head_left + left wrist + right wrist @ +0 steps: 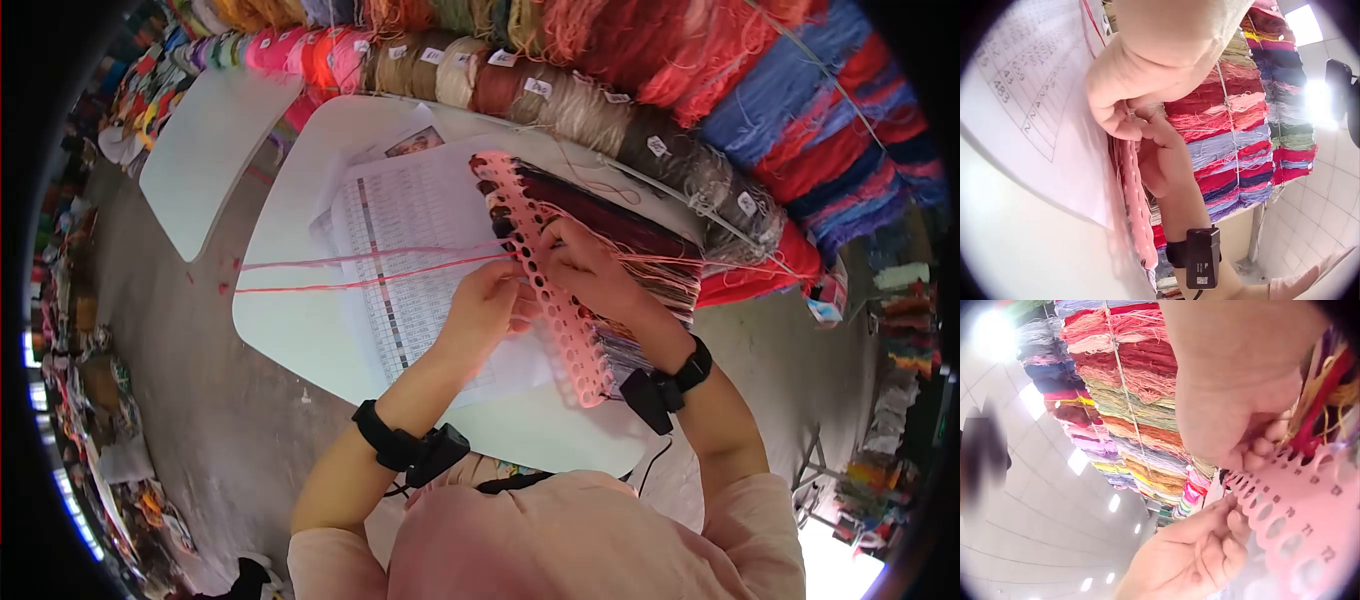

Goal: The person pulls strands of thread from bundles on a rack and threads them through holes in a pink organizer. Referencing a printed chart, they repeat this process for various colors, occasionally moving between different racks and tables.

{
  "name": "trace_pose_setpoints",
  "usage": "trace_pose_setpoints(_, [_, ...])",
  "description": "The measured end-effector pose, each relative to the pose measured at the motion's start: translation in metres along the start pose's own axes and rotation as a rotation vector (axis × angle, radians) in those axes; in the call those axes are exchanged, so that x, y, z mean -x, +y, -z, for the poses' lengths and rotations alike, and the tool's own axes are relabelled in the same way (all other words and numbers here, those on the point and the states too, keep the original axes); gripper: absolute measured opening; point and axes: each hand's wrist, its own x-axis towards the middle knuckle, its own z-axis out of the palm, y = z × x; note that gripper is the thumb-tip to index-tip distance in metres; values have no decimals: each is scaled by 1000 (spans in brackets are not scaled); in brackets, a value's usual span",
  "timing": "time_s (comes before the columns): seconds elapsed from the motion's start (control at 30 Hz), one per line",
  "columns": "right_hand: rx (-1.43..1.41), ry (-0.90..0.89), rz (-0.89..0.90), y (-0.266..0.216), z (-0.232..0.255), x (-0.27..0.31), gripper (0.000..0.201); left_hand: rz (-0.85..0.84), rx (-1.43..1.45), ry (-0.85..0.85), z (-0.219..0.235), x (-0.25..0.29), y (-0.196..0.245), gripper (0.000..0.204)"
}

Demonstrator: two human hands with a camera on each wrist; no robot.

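Note:
A pink perforated thread card [570, 350] lies slantwise over paper sheets, numbers printed beside its holes in the right wrist view. My left hand [490, 305] is at the card's left edge, thumb and fingers pinching the red thread [330, 288] that stretches left across the table. Beside it runs a mauve thread [330, 262]. On the card's other side, my right hand [590, 270] has its fingers curled at the holes; whether it holds thread I cannot tell. Bundles of dark red and pale threads [665, 265] hang off the card's right side. Fingertips of both hands nearly meet in the left wrist view.
Printed chart sheets [420, 220] with a column of colour swatches lie on the white table [285, 330]. Labelled thread skeins [540, 95] hang along a rail at the far side. A second white tabletop [215, 150] stands to the left.

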Motion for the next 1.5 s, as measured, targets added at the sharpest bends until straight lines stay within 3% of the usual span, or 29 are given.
trace_pose_setpoints(0.1, [-142,-79,-22,-5,3,-5,13,2,-21,-12,1,-5,8,21])
trace_pose_setpoints(0.3, [-167,-183,-43,0,12,-10,15,-4,-19,-51,2,-12,10,21])
trace_pose_setpoints(0.4, [-457,-280,-122,1,19,-12,16,-7,-20,-29,3,-15,5,22])
trace_pose_setpoints(0.57, [-290,-122,-23,-3,10,-7,16,48,-17,152,-4,2,0,25])
trace_pose_setpoints(0.7, [-85,-51,79,6,7,-12,15,20,81,106,-8,5,-13,24])
trace_pose_setpoints(1.0, [-205,-137,-39,-5,13,-13,13,-54,19,122,-15,-9,-10,22])
trace_pose_setpoints(1.1, [-122,-122,-40,-10,15,-14,15,-60,26,115,-13,-10,-9,22])
trace_pose_setpoints(1.27, [-61,-120,8,-2,14,-18,16,-75,62,96,-11,-12,-8,21])
trace_pose_setpoints(1.5, [38,-45,112,11,3,-15,15,-84,55,199,-12,-11,-11,18])
